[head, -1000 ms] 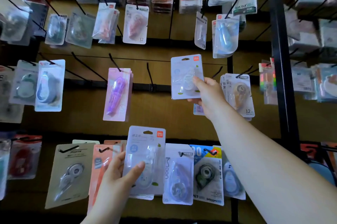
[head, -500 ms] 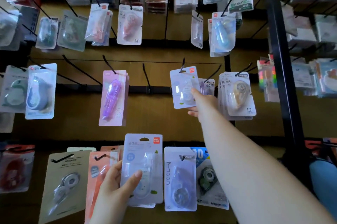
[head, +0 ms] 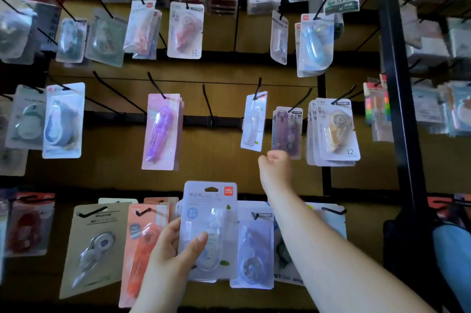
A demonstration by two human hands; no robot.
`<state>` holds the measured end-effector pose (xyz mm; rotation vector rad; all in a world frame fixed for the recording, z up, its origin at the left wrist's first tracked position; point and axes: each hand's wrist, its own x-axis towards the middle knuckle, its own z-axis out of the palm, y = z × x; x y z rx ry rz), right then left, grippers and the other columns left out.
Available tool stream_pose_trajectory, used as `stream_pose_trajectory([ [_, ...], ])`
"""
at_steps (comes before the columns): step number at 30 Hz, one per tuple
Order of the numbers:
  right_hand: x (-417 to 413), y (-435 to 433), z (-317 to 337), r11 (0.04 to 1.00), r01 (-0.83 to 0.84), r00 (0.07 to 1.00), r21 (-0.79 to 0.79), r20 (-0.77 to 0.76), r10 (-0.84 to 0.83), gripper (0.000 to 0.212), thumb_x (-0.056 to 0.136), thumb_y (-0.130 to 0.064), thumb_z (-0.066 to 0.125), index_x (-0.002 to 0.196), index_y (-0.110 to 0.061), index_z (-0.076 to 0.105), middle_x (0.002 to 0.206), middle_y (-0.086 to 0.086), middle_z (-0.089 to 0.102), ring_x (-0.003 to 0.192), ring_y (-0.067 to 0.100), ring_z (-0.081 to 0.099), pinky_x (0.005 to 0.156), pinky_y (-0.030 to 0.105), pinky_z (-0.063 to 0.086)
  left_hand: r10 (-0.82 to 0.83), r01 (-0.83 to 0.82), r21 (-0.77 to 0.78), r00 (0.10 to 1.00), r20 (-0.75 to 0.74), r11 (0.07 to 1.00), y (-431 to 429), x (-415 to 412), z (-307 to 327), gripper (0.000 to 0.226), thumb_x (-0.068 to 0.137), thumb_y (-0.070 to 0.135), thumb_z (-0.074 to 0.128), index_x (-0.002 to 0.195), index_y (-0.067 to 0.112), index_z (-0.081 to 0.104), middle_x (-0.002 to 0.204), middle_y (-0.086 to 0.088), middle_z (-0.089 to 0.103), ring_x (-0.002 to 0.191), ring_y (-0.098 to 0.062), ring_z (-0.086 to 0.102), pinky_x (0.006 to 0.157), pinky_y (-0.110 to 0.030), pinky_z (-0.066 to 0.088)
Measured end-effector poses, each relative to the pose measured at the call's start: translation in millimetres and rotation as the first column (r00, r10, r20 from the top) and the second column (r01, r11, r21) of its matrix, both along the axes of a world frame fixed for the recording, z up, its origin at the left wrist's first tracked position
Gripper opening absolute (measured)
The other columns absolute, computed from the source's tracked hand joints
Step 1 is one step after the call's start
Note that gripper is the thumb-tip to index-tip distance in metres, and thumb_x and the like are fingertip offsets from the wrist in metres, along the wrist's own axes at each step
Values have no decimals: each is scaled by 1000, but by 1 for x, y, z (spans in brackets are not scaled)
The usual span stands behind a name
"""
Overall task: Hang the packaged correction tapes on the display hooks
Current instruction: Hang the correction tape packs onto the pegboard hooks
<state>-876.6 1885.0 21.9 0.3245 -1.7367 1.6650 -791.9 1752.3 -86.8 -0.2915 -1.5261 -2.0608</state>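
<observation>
A pale blue correction tape pack hangs on a black hook in the middle row, turned edge-on. My right hand sits just below it with fingers curled, holding nothing and not touching the pack. Lower down, my left hand grips a small stack of the same pale blue correction tape packs with a red logo at the top, thumb across the front.
A bare hook stands left of the hung pack, and a purple pack further left. Purple and orange packs hang to the right. More packs fill the rows above and below. A black upright post stands at right.
My right hand slid the pale blue pack onto the hook, let go of it and drew back downward. The pack now swings edge-on. My left hand keeps its stack.
</observation>
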Motion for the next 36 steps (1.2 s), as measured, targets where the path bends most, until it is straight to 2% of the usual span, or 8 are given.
stream_pose_trajectory([
  [2, 15, -6, -19, 996, -66, 997, 56, -45, 68, 15, 89, -7, 47, 95, -1, 59, 85, 11, 59, 85, 26, 54, 70, 25, 43, 23, -23, 3, 1000, -8, 1000, 3, 2, 1, 21, 81, 5, 60, 86, 24, 53, 89, -1, 64, 80, -17, 62, 51, -26, 54],
  [6, 34, -13, -46, 931, -256, 963, 260, -20, 270, 28, 90, -11, 48, 67, -24, 57, 65, -13, 56, 67, 6, 52, 52, 3, 37, 61, -58, 61, 997, -43, 996, 5, 9, 12, 22, 83, 3, 58, 85, 24, 55, 86, -4, 66, 74, -20, 64, 57, -32, 52],
  [10, 40, 7, -47, 897, -430, 902, 105, 83, 423, 29, 95, -19, 42, 74, -18, 61, 73, -7, 66, 76, 6, 59, 67, 14, 44, 93, -90, 63, 994, -53, 994, 9, 13, 21, 18, 84, 12, 59, 80, 28, 52, 82, 1, 64, 68, -14, 64, 51, -28, 51],
  [16, 50, 13, -53, 758, -545, 836, 359, 164, 524, 15, 90, -15, 53, 80, -23, 61, 80, -8, 66, 74, 1, 62, 70, 10, 49, 122, -118, 40, 984, -129, 992, 19, 8, 27, 20, 83, 7, 59, 85, 27, 55, 87, 0, 65, 77, -17, 64, 55, -27, 54],
  [21, 48, 11, -45, 769, -562, 825, 304, 137, 549, 13, 90, -12, 52, 82, -18, 60, 77, -5, 65, 59, -6, 61, 54, 7, 45, 125, -123, 23, 980, -153, 992, 20, 3, 30, 17, 84, 13, 59, 83, 29, 53, 90, 1, 66, 81, -17, 65, 61, -27, 52],
  [25, 40, 20, -30, 835, -536, 843, 124, 28, 537, 17, 91, -9, 49, 81, -18, 59, 82, -2, 65, 76, 11, 60, 73, 23, 49, 286, -316, -93, 927, -241, 944, 13, -1, 29, 21, 87, 16, 55, 80, 36, 54, 88, 7, 63, 86, -9, 59, 70, -22, 46],
  [31, 31, 37, 24, 928, -362, 925, 94, -92, 370, 21, 95, -13, 43, 78, -22, 53, 86, 1, 60, 77, 13, 56, 69, 28, 44, 353, -438, -359, 893, -280, 824, -5, -13, 21, 32, 88, 18, 55, 90, 49, 44, 106, 23, 47, 113, -11, 45, 102, -32, 36],
  [36, 31, 38, 57, 958, -247, 956, 145, -125, 265, 15, 95, -30, 42, 86, -29, 53, 98, 5, 63, 91, 32, 58, 76, 44, 47, 246, -316, -538, 948, -201, 782, -8, -25, 13, 36, 88, 23, 54, 112, 44, 38, 120, 21, 45, 107, 4, 44, 91, -9, 36],
])
